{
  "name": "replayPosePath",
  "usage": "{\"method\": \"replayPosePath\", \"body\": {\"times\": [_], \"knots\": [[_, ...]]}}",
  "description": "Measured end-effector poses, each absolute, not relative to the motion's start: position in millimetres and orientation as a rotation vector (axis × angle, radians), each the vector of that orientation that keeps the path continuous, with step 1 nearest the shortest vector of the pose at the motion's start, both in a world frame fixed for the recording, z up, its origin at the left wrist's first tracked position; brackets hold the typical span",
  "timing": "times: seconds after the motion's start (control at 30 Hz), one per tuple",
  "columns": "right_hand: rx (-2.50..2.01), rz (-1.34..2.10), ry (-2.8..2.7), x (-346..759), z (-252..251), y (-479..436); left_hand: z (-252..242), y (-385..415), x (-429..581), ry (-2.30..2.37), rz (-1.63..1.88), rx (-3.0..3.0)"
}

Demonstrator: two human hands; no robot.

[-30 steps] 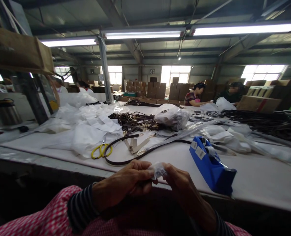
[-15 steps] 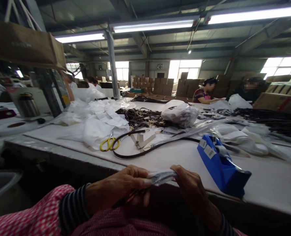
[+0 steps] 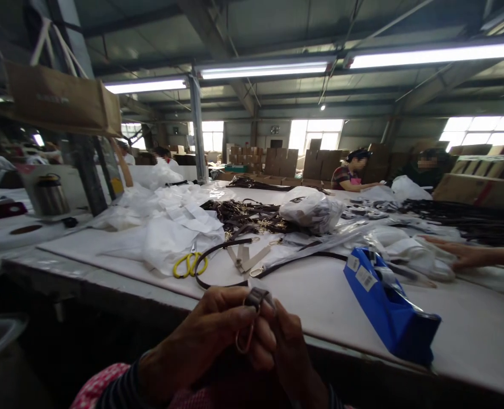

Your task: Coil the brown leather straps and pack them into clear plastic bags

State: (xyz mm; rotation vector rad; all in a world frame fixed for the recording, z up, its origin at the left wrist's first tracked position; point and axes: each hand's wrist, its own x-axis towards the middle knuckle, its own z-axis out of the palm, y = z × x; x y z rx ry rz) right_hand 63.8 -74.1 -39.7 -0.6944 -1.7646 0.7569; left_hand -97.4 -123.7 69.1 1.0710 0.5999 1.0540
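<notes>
Thumb and forefinger of the left hand [image 3: 205,324] pinched a dark strap end [image 3: 258,296], its metal clip [image 3: 244,341] hanging below! The right hand's [image 3: 292,341] bent fingers met it; whether pinching, I couldn't tell. This was at the near edge of the table [image 3: 320,309]; beyond lay yellow-handled scissors [image 3: 191,263], then, rightward, a blue dispenser [image 3: 383,309] and a co-worker's hand [image 3: 462,254].

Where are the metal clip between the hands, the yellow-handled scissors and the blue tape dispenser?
Metal clip [image 3: 251,335]: head view, on its loop's wire.
Yellow-handled scissors [image 3: 189,263]: head view, on the handles.
Blue tape dispenser [image 3: 376,307]: head view, on its side wall.
</notes>
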Motion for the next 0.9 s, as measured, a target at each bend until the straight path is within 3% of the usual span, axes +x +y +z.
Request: {"method": "replayPosePath", "body": {"times": [0.13,0.27,0.4,0.57,0.7,0.9], "knots": [[-0.785,1.145,-1.545,32.8,-55.5,-91.7,67.0,-109.3,-74.8,0.850,1.344,1.137],[-0.774,1.109,-1.615,48.2,-57.5,-88.5,38.6,-101.6,-65.2,1.012,1.356,1.514],[-0.594,0.974,-1.891,76.5,-44.2,-80.4,10.8,-94.8,-75.1,0.993,1.107,2.301],[-0.622,1.502,-1.690,97.6,-18.5,-89.4,14.9,-87.7,-94.8,0.951,0.694,2.934],[-0.738,1.944,-1.569,130.5,-11.8,-97.4,26.1,-89.1,-111.7,0.961,0.454,2.964],[-0.817,1.963,-1.563,161.0,-1.5,-87.3,26.9,-104.4,-127.6,0.928,0.395,2.772]]}}
